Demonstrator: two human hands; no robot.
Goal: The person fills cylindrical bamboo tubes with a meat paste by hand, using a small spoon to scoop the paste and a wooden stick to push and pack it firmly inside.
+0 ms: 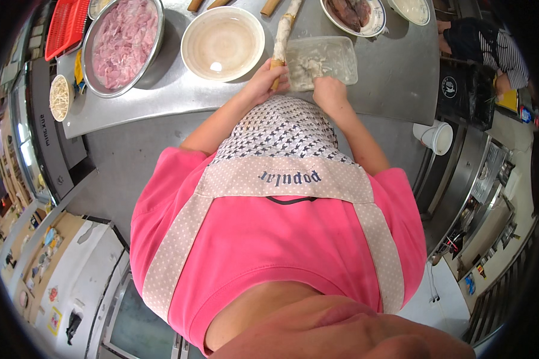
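My left hand [266,81] grips the near bare end of a tan stick, apparently bamboo. A whitish, uneven coating [284,33] covers the stick above my fingers, and its far end runs out of the top of the view. Beside it, a shallow translucent plastic tray [345,54] contains pale, sticky paste [309,67]. My right hand [331,93] is at the tray's near edge with its fingers curled down toward the paste. Those fingertips are hidden, so whether they pinch anything cannot be told.
On the metal table [170,101] stand a steel bowl of raw pink meat [125,42], a bowl of clear liquid [222,42], and a plate of dark meat [350,13]. A bowl of pale shreds [59,99] is left. A person [480,42] stands at the right, near a white bucket [440,138].
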